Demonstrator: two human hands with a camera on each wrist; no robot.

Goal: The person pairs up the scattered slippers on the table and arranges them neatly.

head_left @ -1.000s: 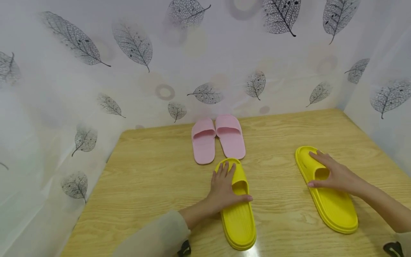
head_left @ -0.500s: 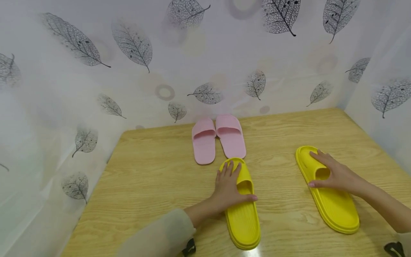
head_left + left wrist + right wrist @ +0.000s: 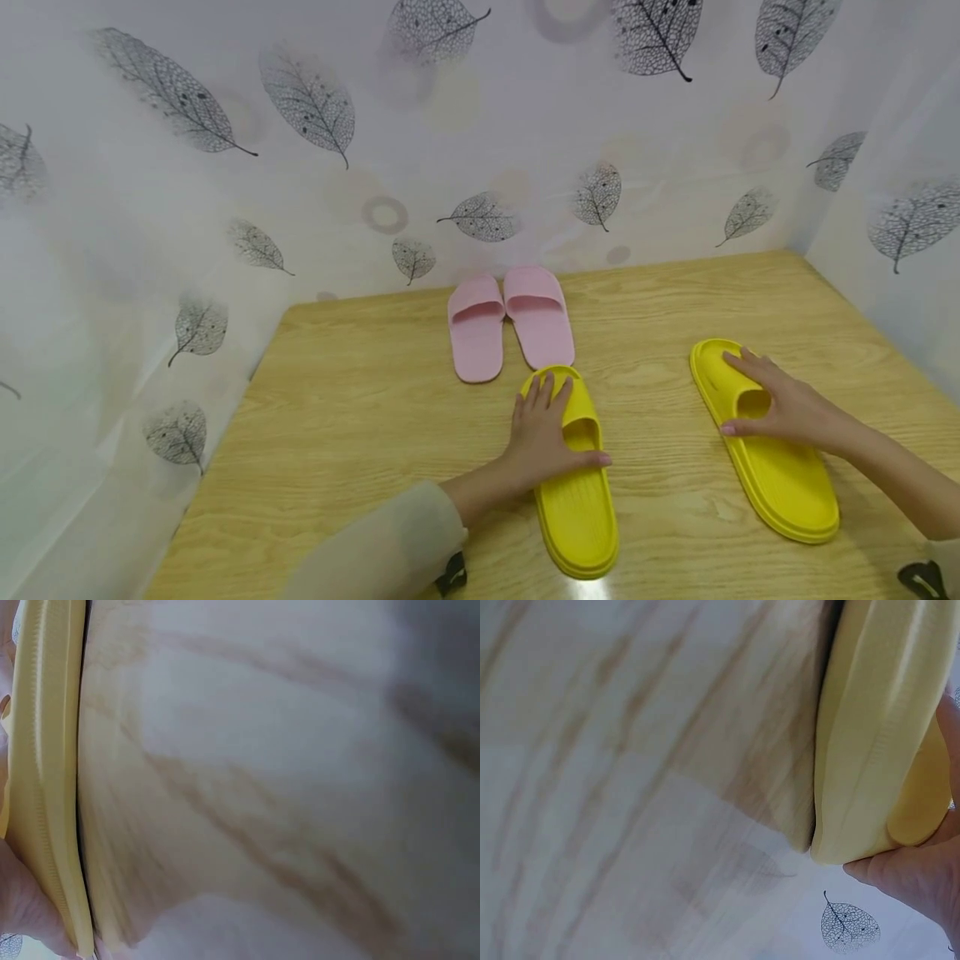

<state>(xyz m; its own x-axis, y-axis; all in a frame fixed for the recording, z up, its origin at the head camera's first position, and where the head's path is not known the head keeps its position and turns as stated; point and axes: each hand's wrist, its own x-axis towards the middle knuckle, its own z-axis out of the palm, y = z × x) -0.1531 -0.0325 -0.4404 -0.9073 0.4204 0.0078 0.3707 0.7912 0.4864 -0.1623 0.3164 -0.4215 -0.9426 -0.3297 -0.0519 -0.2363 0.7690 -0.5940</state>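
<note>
Two yellow slippers lie on the wood-grain table, toes pointing away. My left hand grips the left yellow slipper across its strap, thumb at the right edge and fingers spread over the toe end. My right hand holds the right yellow slipper likewise, its thumb along the left edge. That slipper is angled, heel toward the lower right. In the left wrist view the side of the yellow slipper rests against the tabletop; the right wrist view shows the other slipper's sole edge with fingers at its end.
A pair of pink slippers, left and right, stands at the table's back edge by the leaf-patterned curtain. The left yellow slipper's toe almost meets the right pink heel. Wooden tabletop extends to the left; bare wood separates the yellow slippers.
My left hand has slid the left yellow slipper to the right along the table, narrowing the gap between the yellow pair. The right hand and its slipper stay in place.
</note>
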